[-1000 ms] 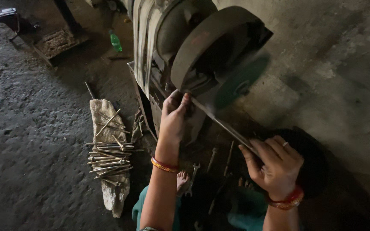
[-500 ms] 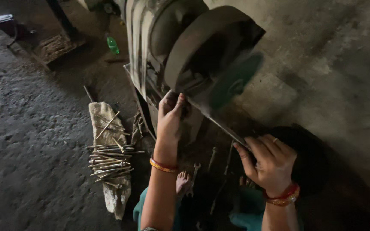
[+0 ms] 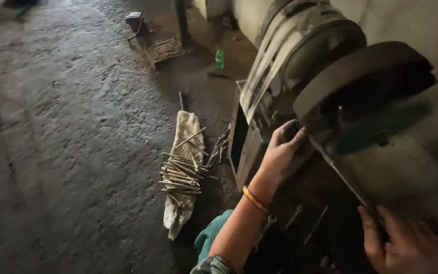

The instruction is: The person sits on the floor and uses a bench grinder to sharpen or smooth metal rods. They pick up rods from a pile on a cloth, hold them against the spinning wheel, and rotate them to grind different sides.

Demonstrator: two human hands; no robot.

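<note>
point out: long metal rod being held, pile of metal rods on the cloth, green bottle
Long thin metal rod [image 3: 341,178], head view, mid-shaft between the hands.
Pile of thin metal rods [image 3: 181,175], head view, middle of the heap.
Small green plastic bottle [image 3: 220,59], head view, body.

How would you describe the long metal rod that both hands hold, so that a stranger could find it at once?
Start at the big grinding machine on the right. Below its dark wheel guard, the left hand presses one end of the long metal rod near the wheel, and the right hand grips the other end. Unlike the short rods piled on the cloth on the floor, it is held slanting in the air.
</note>
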